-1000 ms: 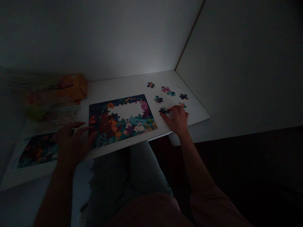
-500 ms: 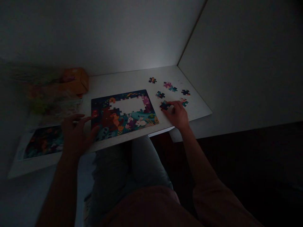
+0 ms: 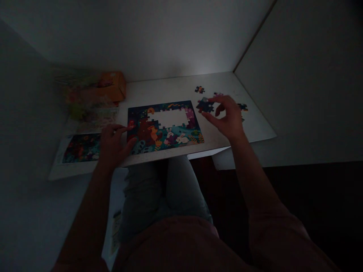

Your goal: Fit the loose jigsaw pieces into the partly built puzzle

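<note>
A partly filled jigsaw puzzle (image 3: pixel 153 133) with forest animals lies on the white table, a white gap in its upper middle. At its left edge, my left hand (image 3: pixel 113 145) rests with fingers apart, fingertips touching the border. My right hand (image 3: pixel 229 116) pinches a dark blue puzzle piece (image 3: pixel 205 105) between thumb and fingers, raised to the right of the puzzle. Behind that hand lie loose pieces: an orange and teal puzzle piece (image 3: pixel 199 89), a pink puzzle piece (image 3: pixel 218 94) and a dark puzzle piece (image 3: pixel 243 107). Some are partly hidden by my hand.
A printed picture sheet (image 3: pixel 81 148) lies at the table's left end. Behind it stand an orange box (image 3: pixel 113 86) and a blurred clear plastic bag (image 3: pixel 85 109). A white wall (image 3: pixel 159 41) backs the table (image 3: pixel 167 87), and a panel (image 3: pixel 306 94) rises along its right side.
My right hand has lifted the dark blue piece off the table and turned it up. My left hand stays at the puzzle's left edge. The whole view has shifted.
</note>
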Motion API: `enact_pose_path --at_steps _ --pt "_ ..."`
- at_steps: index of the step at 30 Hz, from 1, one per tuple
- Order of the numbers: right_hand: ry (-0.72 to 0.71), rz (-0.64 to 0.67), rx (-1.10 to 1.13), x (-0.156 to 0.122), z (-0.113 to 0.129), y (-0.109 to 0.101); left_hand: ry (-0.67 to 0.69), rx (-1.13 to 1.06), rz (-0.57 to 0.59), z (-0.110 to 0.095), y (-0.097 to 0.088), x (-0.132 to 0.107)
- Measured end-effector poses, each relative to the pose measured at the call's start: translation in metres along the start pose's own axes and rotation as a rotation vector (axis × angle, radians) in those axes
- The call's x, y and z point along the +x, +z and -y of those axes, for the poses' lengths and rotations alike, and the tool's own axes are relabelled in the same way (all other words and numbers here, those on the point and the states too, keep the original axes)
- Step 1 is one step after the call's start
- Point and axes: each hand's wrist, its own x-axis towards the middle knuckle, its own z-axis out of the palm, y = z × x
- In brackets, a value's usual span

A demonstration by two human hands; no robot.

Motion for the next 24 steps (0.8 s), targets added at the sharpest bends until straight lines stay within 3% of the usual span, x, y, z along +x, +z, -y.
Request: enact_pose_path --at_steps 4,7,12,24 --pt "-0.006 0.023 0.139 0.064 -0.001 0.038 0.053 -0.046 -0.021 0.005 0.002 -0.004" --pt "0.011 0.065 0.257 0.082 -0.002 0.065 0.094 -0.049 -0.005 0.008 0.001 -0.006" --pt "0.032 0.176 0.39 0.077 -0.012 0.084 0.069 -0.028 0.038 0.005 -0.003 -0.006" --pt "0.05 0.271 0.644 0.075 -0.011 0.085 0.03 -0.02 0.108 -0.004 -0.009 -0.001"
